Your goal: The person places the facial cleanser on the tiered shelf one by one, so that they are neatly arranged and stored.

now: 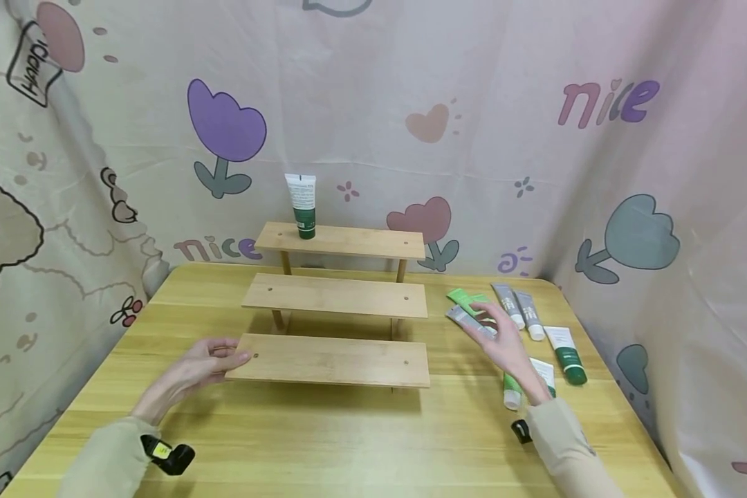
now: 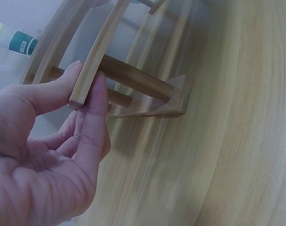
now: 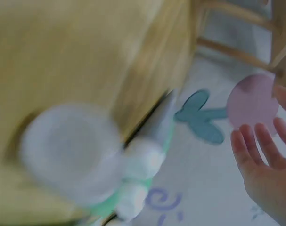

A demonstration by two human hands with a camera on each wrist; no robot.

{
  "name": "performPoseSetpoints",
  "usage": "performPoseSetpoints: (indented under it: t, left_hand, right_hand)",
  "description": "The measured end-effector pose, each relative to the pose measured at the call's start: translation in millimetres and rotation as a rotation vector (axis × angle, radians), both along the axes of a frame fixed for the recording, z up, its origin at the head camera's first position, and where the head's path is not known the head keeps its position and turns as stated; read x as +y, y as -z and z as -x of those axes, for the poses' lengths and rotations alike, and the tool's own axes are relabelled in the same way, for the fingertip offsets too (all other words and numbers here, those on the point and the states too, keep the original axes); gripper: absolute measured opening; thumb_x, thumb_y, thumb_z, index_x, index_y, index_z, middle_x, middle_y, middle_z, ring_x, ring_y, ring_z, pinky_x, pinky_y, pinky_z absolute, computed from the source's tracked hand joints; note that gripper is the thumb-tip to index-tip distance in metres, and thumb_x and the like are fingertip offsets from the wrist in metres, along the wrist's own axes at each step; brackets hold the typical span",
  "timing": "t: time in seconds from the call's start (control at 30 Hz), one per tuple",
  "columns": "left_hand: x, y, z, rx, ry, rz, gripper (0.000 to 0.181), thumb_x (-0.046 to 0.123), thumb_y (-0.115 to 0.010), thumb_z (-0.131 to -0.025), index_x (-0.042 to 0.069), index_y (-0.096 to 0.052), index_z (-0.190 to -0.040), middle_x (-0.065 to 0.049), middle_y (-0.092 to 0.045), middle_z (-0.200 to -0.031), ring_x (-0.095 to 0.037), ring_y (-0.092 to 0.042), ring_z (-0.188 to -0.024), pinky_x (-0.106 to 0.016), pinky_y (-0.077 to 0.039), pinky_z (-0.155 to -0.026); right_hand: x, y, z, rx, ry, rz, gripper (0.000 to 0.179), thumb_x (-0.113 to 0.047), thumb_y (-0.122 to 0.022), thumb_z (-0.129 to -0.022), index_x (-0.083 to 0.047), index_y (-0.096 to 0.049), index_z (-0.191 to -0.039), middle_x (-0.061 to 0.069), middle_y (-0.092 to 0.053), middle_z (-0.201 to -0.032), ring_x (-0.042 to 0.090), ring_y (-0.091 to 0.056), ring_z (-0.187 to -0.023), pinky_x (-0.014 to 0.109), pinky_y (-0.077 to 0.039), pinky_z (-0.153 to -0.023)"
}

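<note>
My left hand (image 1: 196,370) pinches the left end of the bottom board of a three-tier wooden shelf (image 1: 330,361). In the left wrist view, thumb and forefinger (image 2: 93,117) clasp the board's edge. My right hand (image 1: 503,339) is over the tubes at the right, fingers loosely bent beside a grey tube (image 1: 469,321). Nothing lies in the right hand (image 3: 270,165) in the right wrist view, where its fingers are apart. A white and green tube (image 1: 303,207) stands upright on its cap at the left of the top tier.
Two grey tubes (image 1: 529,315), light green tubes (image 1: 460,297) and a white and dark green tube (image 1: 566,356) lie on the wooden table (image 1: 324,443). Another green tube (image 1: 512,394) is partly under my right forearm. A printed curtain (image 1: 348,104) hangs behind and at both sides.
</note>
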State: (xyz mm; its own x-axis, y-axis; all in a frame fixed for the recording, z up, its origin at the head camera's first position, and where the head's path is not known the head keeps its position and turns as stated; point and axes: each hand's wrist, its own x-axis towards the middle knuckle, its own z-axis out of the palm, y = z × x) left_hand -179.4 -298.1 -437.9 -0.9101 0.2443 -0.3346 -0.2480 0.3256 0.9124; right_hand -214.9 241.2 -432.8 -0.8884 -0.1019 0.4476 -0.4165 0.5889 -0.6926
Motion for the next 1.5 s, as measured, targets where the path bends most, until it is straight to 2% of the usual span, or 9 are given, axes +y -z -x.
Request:
performPoseSetpoints:
  t: [0.2, 0.33, 0.57, 0.77, 0.93, 1.23, 1.4, 1.5]
  left_hand:
    - [0.8, -0.7, -1.0, 0.002, 0.004, 0.0, 0.079, 0.023, -0.063, -0.1, -0.022, -0.018, -0.147, -0.043, -0.035, -0.145, -0.015, -0.062, -0.11, -0.033, -0.061, -0.094]
    - [0.9, -0.7, -1.3, 0.003, 0.006, -0.004, 0.079, 0.022, -0.063, -0.1, -0.022, -0.017, -0.147, -0.044, -0.034, -0.145, -0.016, -0.061, -0.111, -0.034, -0.061, -0.094]
    - [1.2, -0.5, -1.7, 0.0, -0.004, -0.009, 0.079, 0.023, -0.064, -0.1, -0.022, -0.019, -0.146, -0.042, -0.038, -0.143, -0.012, -0.063, -0.104, -0.03, -0.062, -0.09]
    - [1.3, -0.7, -1.0, 0.0, 0.004, -0.008, 0.079, 0.022, -0.062, -0.101, -0.022, -0.017, -0.147, -0.044, -0.035, -0.146, -0.015, -0.062, -0.109, -0.033, -0.062, -0.093]
    - [1.7, -0.6, -1.3, -0.002, 0.006, -0.009, 0.077, 0.022, -0.063, -0.1, -0.022, -0.019, -0.146, -0.041, -0.041, -0.143, -0.014, -0.063, -0.109, -0.035, -0.061, -0.095]
    - [1.3, 1.0, -1.3, -0.01, -0.013, 0.006, 0.079, 0.024, -0.065, -0.099, -0.02, -0.021, -0.147, -0.038, -0.044, -0.141, -0.012, -0.062, -0.104, -0.029, -0.061, -0.09]
    - [0.9, 1.6, -0.4, -0.006, -0.006, 0.0, 0.08, 0.023, -0.065, -0.1, -0.021, -0.019, -0.148, -0.037, -0.047, -0.14, -0.012, -0.063, -0.106, -0.03, -0.061, -0.09]
    - [0.4, 1.2, -0.5, -0.002, 0.004, -0.004, 0.081, 0.023, -0.064, -0.1, -0.022, -0.017, -0.148, -0.04, -0.044, -0.142, -0.014, -0.062, -0.109, -0.032, -0.061, -0.093]
  right_hand:
    - [34, 17.9, -3.1, -0.107, -0.034, -0.081, 0.047, 0.002, -0.074, -0.086, 0.01, -0.056, -0.13, 0.031, -0.061, -0.127, 0.045, -0.062, -0.108, 0.061, -0.054, -0.098]
    - [44, 23.0, -4.1, -0.158, -0.043, -0.143, 0.05, 0.002, -0.073, -0.087, 0.012, -0.054, -0.132, 0.034, -0.059, -0.13, 0.051, -0.06, -0.113, 0.064, -0.051, -0.101]
    - [49, 27.5, -5.3, -0.25, -0.042, -0.27, 0.054, -0.013, -0.072, -0.091, 0.005, -0.053, -0.138, 0.033, -0.056, -0.138, 0.053, -0.055, -0.123, 0.068, -0.046, -0.105]
    - [51, 31.4, -1.6, -0.281, -0.033, -0.318, 0.054, -0.017, -0.072, -0.092, 0.003, -0.053, -0.139, 0.031, -0.055, -0.141, 0.053, -0.049, -0.13, 0.07, -0.04, -0.11]
    - [50, 31.4, 0.1, -0.311, -0.022, -0.344, 0.054, -0.018, -0.071, -0.093, 0.003, -0.053, -0.139, 0.032, -0.054, -0.141, 0.054, -0.049, -0.129, 0.07, -0.041, -0.109]
    - [48, 33.5, 3.3, -0.288, 0.003, -0.334, 0.047, -0.013, -0.071, -0.091, 0.005, -0.058, -0.133, 0.031, -0.06, -0.135, 0.053, -0.055, -0.122, 0.067, -0.046, -0.105]
    - [46, 33.0, 5.0, -0.277, 0.006, -0.305, 0.045, -0.009, -0.072, -0.09, 0.007, -0.059, -0.13, 0.03, -0.062, -0.132, 0.05, -0.057, -0.122, 0.064, -0.047, -0.107]
    - [44, 33.0, 6.5, -0.247, 0.001, -0.296, 0.044, -0.007, -0.074, -0.088, 0.008, -0.061, -0.127, 0.03, -0.064, -0.128, 0.049, -0.059, -0.119, 0.063, -0.048, -0.105]
